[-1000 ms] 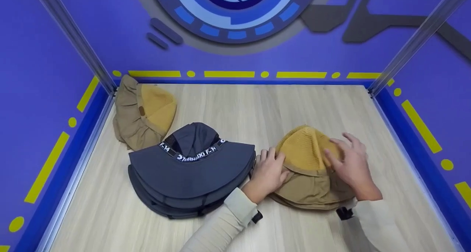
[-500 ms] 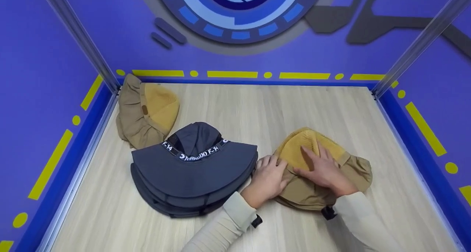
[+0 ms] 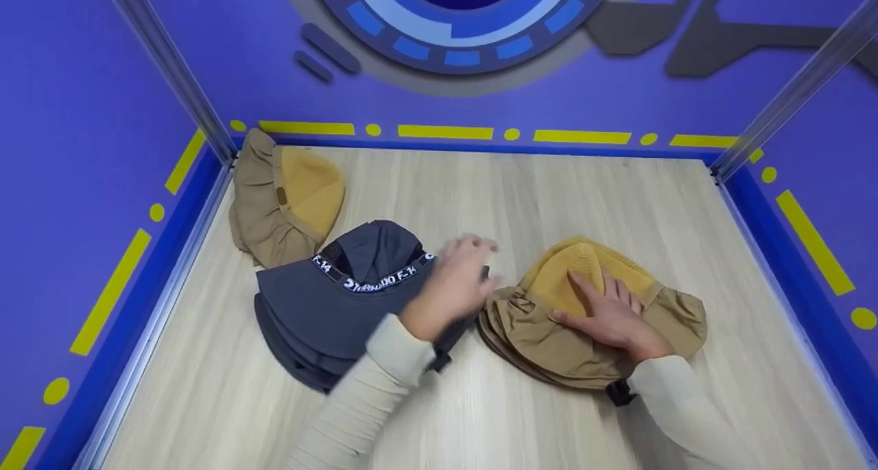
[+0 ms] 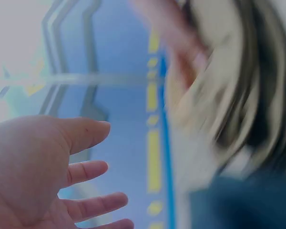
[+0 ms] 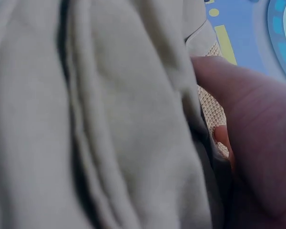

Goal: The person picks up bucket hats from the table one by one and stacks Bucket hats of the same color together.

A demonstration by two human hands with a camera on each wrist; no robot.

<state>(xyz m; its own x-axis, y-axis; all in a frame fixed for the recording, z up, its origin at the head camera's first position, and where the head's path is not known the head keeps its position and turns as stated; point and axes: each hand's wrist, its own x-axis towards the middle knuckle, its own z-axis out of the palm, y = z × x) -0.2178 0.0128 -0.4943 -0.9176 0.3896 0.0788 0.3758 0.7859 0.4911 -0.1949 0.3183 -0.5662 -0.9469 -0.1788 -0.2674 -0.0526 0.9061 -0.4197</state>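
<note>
On the right of the head view, several stacked tan sun hats (image 3: 583,363) with mustard knit crowns lie with their brims toward the front. My right hand (image 3: 614,315) rests on the top hat's crown, fingers spread; the right wrist view shows its thumb (image 5: 219,76) along the brim's edge. Left of that stack, my left hand (image 3: 453,285) hovers, blurred, over the right side of several stacked dark grey sun hats (image 3: 329,329). Its fingers are apart and hold nothing in the left wrist view. The top grey hat has a lettered band (image 3: 377,281).
Another tan hat (image 3: 257,199) with a mustard crown lies on its side in the back left corner, touching the grey stack in this view. Blue panels with yellow marks (image 3: 446,132) enclose the wooden tabletop (image 3: 480,195) at the back and sides.
My left hand has let go of the tan stack's left side and moved left above the grey hats. My right hand has shifted left onto the crown, and the brim's sides now show.
</note>
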